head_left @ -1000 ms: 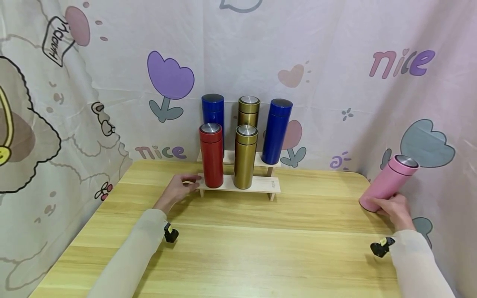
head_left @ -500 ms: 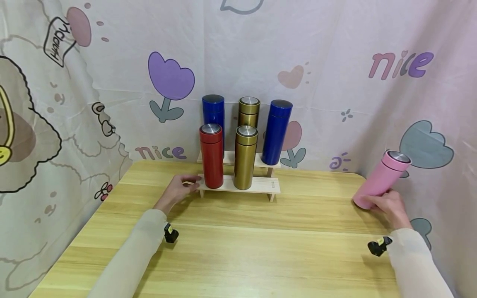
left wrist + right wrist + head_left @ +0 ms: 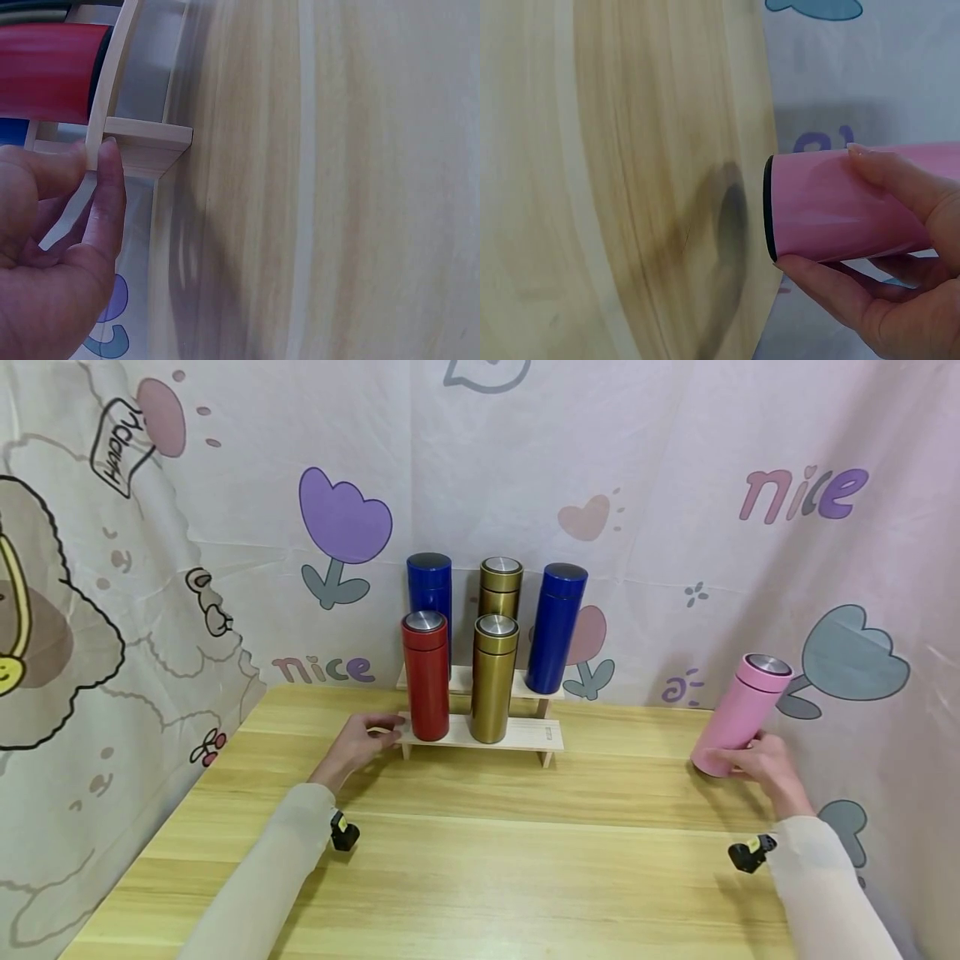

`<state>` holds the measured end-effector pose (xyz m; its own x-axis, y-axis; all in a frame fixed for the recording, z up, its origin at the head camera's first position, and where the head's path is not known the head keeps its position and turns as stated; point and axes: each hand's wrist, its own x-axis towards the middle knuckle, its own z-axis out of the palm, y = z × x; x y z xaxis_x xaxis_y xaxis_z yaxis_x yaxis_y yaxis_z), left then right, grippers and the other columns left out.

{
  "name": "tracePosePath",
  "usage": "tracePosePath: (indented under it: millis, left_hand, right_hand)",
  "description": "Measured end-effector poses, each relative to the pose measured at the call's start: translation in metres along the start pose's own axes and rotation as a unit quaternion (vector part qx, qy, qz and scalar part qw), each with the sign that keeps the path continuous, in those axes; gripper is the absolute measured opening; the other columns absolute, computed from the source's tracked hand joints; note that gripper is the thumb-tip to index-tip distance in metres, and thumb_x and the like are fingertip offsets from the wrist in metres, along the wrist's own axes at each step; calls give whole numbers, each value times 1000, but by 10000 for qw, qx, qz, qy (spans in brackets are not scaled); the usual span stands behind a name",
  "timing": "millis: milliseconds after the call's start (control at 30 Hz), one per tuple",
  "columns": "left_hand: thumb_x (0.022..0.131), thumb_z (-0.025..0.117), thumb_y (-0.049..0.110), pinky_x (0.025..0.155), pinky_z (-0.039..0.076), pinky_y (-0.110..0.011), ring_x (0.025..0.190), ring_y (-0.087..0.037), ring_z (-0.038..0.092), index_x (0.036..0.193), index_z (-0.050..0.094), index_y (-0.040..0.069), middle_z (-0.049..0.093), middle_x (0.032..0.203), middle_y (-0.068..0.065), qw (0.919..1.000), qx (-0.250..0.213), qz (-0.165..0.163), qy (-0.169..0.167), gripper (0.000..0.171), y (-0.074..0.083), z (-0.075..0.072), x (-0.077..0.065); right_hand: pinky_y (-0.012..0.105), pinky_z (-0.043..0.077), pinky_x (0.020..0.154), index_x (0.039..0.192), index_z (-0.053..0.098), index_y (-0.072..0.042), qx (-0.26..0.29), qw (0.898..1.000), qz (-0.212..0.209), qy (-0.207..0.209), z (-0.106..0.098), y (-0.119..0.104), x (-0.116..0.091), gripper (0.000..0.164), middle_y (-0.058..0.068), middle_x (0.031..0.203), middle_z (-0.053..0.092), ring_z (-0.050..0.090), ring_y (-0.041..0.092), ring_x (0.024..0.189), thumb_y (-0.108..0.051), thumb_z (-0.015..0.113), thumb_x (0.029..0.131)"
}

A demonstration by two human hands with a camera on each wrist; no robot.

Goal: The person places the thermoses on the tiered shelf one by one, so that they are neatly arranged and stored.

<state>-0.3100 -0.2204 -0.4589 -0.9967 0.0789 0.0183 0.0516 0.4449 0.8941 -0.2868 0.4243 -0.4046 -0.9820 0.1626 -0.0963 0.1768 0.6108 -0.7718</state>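
My right hand (image 3: 767, 767) grips a pink thermos flask (image 3: 738, 718) round its lower part. The flask leans to the right, its silver-topped lid up, and its dark base (image 3: 769, 210) hangs over the table in the right wrist view. At the left end of a two-tier wooden rack (image 3: 528, 733), my left hand (image 3: 358, 747) pinches the lower shelf's end between thumb and fingers (image 3: 109, 187). On that shelf stand a red flask (image 3: 427, 689) and a gold flask (image 3: 491, 693). Behind them, two blue flasks (image 3: 557, 631) flank another gold flask (image 3: 501, 585) on the upper shelf.
The wooden table (image 3: 480, 860) runs back to a printed curtain (image 3: 645, 485), which also hangs along both sides. A bare stretch of lower shelf lies right of the front gold flask. Small black wrist cameras (image 3: 345, 833) sit on both sleeves.
My right hand has carried the pink flask to the left, and the flask has tipped closer to upright. My left hand has stayed at the rack.
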Motion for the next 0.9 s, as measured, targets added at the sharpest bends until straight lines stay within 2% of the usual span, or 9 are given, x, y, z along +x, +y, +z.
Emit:
tracePosePath:
  millis: [200, 300, 433, 533, 700, 900]
  left_hand:
    - [99, 66, 5, 88, 64, -35, 96, -21, 73, 134, 66, -3, 64, 137, -27, 10000, -57, 39, 16, 36, 1, 0, -1]
    - [98, 66, 1, 86, 64, -41, 94, -25, 73, 131, 64, -10, 64, 134, -32, 9998, -128, 131, -56, 35, 16, -2, -10]
    - [97, 64, -2, 91, 62, -50, 95, -29, 74, 130, 63, -14, 63, 133, -35, 9997, -184, 74, -134, 35, 35, -4, -20]
    - [98, 64, -1, 95, 61, -52, 97, -29, 74, 132, 63, -12, 62, 135, -34, 9997, -238, 4, -113, 35, 27, -2, -15]
    - [99, 65, 3, 91, 63, -45, 96, -25, 74, 133, 64, -9, 62, 137, -32, 9997, -241, 69, -41, 36, 6, 2, -4]
    - [99, 66, 5, 89, 64, -39, 95, -20, 74, 134, 65, -5, 63, 137, -29, 9998, -171, 64, -15, 36, 1, 2, -1]
  right_hand:
    - [40, 65, 86, 149, 28, 16, 38, 9999, -102, -127, 4, -12, -1, 89, 40, 145, 43, 66, 11, 92, -28, 80, 92]
    - [42, 64, 89, 152, 26, 15, 13, 9998, -80, -182, 6, -17, -1, 92, 40, 149, 41, 68, 18, 97, -30, 79, 92]
    - [46, 63, 92, 154, 23, 14, 61, 9997, -81, -235, 9, -22, 0, 95, 40, 150, 40, 69, 22, 101, -30, 80, 92]
    - [46, 63, 92, 153, 24, 14, 102, 9996, -97, -243, 12, -26, 0, 94, 40, 149, 41, 68, 17, 96, -29, 80, 91]
    - [42, 64, 89, 152, 26, 15, 141, 9994, -192, -262, 16, -32, 0, 90, 40, 144, 45, 66, 8, 88, -27, 79, 92]
    - [39, 65, 85, 149, 30, 15, 115, 9991, -337, -246, 19, -39, 0, 87, 39, 142, 48, 67, 9, 87, -26, 80, 91]
